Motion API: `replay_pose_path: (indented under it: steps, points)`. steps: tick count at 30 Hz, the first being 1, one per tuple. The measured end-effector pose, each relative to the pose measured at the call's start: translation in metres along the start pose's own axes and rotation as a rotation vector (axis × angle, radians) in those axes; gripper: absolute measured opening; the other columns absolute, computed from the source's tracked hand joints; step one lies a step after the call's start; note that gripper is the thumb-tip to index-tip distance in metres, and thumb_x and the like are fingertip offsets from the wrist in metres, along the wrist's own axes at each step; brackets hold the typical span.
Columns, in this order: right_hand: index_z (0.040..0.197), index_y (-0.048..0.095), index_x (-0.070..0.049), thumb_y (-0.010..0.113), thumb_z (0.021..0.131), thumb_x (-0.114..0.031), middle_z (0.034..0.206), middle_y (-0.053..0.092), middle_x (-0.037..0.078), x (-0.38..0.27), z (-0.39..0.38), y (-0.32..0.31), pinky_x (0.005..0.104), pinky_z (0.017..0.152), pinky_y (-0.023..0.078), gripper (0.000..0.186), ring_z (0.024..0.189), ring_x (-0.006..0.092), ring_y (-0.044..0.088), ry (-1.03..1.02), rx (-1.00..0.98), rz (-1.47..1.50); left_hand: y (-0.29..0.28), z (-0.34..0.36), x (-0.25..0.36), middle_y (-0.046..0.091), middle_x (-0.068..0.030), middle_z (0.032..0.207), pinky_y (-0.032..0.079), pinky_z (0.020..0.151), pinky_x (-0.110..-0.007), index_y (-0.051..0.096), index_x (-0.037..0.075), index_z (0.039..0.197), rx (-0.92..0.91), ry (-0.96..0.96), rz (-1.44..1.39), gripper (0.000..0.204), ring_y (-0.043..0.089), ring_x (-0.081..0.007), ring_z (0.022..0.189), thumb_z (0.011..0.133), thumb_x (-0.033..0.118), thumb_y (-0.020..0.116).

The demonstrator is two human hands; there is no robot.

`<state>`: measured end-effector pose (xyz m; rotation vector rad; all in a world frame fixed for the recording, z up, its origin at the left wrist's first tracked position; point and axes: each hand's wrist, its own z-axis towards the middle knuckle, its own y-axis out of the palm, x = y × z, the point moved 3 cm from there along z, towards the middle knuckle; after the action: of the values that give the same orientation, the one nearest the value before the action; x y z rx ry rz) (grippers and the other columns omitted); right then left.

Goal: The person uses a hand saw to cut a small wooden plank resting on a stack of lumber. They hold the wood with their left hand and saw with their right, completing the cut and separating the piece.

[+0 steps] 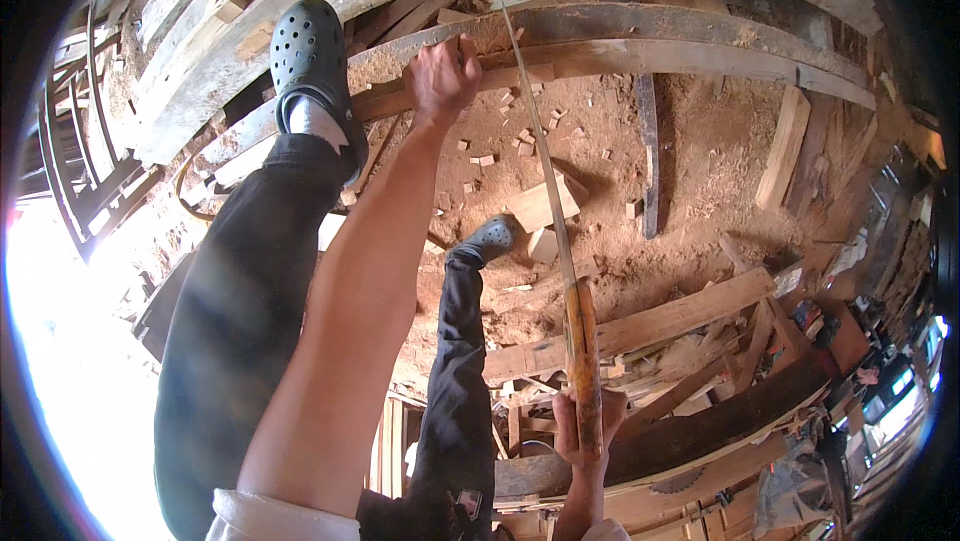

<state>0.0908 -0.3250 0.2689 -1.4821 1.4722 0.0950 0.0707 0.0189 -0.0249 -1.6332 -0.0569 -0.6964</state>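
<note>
My right hand [590,423] is wrapped round the worn wooden handle of a hand saw [581,346]. Its long narrow blade points away from me, crossing a wooden strip [508,78] close to the strip's right end. Farther left, my left hand [440,79] presses down on that strip with curled fingers. The strip lies along a long curved-looking beam [640,26]. My left foot, in a dark clog [308,49], stands up on the timber beside my left hand. Whether the teeth touch the wood I cannot tell.
Sawdust covers the ground [600,131], with several small wood offcuts [525,148] scattered on it. A larger block [543,203] lies by my other clog [492,237]. Planks [680,313] and a dark beam [720,411] lie at the right. An upright dark post [648,156] stands beyond.
</note>
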Motion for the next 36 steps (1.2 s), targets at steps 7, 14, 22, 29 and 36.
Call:
replay_pose_path:
  steps: [7,14,22,29,36]
  points:
    - [0.071,0.052,-0.003,0.065,0.079,-0.011,0.061,0.050,0.007,0.012,0.017,0.014,0.0348,0.055,0.039,0.018,0.055,0.0197,0.048,-0.004,0.097,-0.042,0.003,-0.001,-0.004,0.067,-0.0209,0.084,0.051,0.072,-0.055,0.068,0.006,0.093,-0.084,-0.022,-0.014,0.028,0.063,-0.0434,0.084,0.092,0.029,0.053]
    - [0.070,0.049,-0.004,0.066,0.081,-0.014,0.062,0.046,0.005,0.029,0.040,0.037,0.0348,0.054,0.035,0.022,0.057,0.0162,0.044,0.060,0.076,0.100,-0.004,0.001,0.000,0.067,-0.0204,0.082,0.052,0.070,-0.053,0.069,0.007,0.090,-0.029,-0.053,-0.044,0.028,0.064,-0.0429,0.079,0.091,0.031,0.054]
    - [0.086,0.053,-0.006,0.066,0.081,-0.009,0.086,0.052,0.007,0.055,0.005,0.031,0.0378,0.076,0.044,0.015,0.080,0.0213,0.054,-0.011,0.050,0.073,0.002,0.006,-0.004,0.066,-0.0221,0.073,0.053,0.065,-0.052,0.069,0.008,0.084,-0.109,-0.071,-0.088,0.031,0.066,-0.0424,0.070,0.091,0.033,0.053]
    - [0.083,0.052,-0.005,0.065,0.080,-0.007,0.074,0.052,0.006,0.058,0.026,0.040,0.0359,0.066,0.043,0.014,0.066,0.0220,0.052,-0.060,0.072,0.173,-0.004,0.004,0.001,0.066,-0.0180,0.069,0.056,0.061,-0.046,0.067,0.012,0.081,-0.184,-0.093,-0.009,0.029,0.067,-0.0355,0.066,0.091,0.032,0.048]
    - [0.083,0.054,-0.005,0.066,0.081,-0.011,0.070,0.051,0.008,0.049,0.008,0.037,0.0388,0.061,0.041,0.014,0.062,0.0246,0.051,-0.083,0.137,0.028,-0.001,0.003,-0.002,0.066,-0.0199,0.072,0.055,0.061,-0.047,0.067,0.011,0.083,-0.190,-0.087,-0.018,0.030,0.067,-0.0353,0.065,0.093,0.030,0.047]
